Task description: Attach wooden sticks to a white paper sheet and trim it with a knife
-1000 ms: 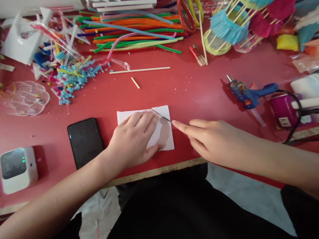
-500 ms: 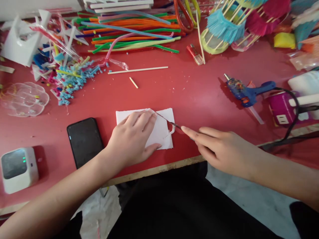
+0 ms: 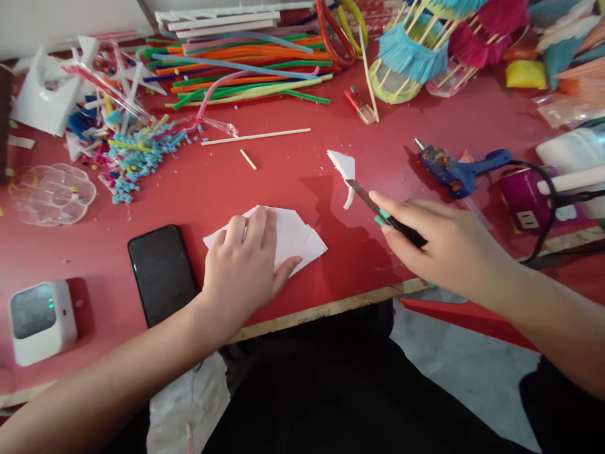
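Note:
Under my left hand (image 3: 243,258) lies a white foam sheet (image 3: 293,230), pressed against the red tabletop with fingers flat and thumb apart. Its right side now comes to a point, and a small nick shows near that edge. My right hand (image 3: 430,236) grips a utility knife (image 3: 399,224) with a dark handle and green parts. The blade points up and left, and its tip is at a small white offcut (image 3: 344,165) with a thin curled strip (image 3: 348,198) below it. Offcut and sheet are apart.
A black phone (image 3: 163,274) lies left of my left hand, a small white device (image 3: 43,321) farther left. A blue glue gun (image 3: 456,169) is at right. Colored pipe cleaners (image 3: 246,63), foam scraps (image 3: 137,154) and a thin stick (image 3: 258,137) lie farther back.
A corner piece has come off the sheet and lies up and to the right. The sheet has turned under my left hand. My right hand has moved right with the knife.

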A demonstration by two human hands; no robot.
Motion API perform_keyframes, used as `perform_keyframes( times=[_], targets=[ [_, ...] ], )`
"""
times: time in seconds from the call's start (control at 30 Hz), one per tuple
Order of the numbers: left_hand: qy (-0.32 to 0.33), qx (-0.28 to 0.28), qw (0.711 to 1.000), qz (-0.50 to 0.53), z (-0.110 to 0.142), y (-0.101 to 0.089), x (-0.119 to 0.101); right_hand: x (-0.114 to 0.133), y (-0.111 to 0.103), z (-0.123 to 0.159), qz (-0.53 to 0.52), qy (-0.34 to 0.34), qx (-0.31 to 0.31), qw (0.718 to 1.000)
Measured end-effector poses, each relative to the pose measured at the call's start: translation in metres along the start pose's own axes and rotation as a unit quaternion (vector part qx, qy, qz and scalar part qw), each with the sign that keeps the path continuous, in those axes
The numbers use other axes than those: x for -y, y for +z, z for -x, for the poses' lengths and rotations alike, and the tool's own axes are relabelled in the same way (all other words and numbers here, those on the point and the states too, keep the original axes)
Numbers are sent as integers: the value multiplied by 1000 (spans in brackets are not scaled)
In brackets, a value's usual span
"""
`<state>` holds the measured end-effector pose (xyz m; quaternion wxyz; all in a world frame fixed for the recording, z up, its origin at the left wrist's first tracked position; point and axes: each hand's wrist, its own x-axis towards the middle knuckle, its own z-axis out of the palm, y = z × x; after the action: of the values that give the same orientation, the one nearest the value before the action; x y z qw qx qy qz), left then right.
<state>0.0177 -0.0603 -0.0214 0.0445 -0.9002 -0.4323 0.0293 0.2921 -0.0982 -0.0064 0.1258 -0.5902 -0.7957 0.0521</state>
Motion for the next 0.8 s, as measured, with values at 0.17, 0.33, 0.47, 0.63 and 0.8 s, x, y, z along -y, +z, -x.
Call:
perform_keyframes(
  times=[0.17, 0.33, 0.47, 0.63, 0.8],
  targets=[
    [-31, -11, 998, -61, 2, -7, -8, 8, -2, -20, 93, 8, 27, 995],
    [-24, -63, 998, 6, -12, -7, 3, 13, 1, -34, 80, -13, 65, 995],
    [-11, -133, 985, 113, -32, -3, 23, 16, 5, -39, 55, -42, 73, 995],
    [150, -72, 969, 182, -41, 1, 43, 18, 4, -35, 17, -31, 81, 996],
    [318, -37, 931, 178, -25, 10, 52, 18, 0, -26, -165, 12, 127, 978]
  ],
)
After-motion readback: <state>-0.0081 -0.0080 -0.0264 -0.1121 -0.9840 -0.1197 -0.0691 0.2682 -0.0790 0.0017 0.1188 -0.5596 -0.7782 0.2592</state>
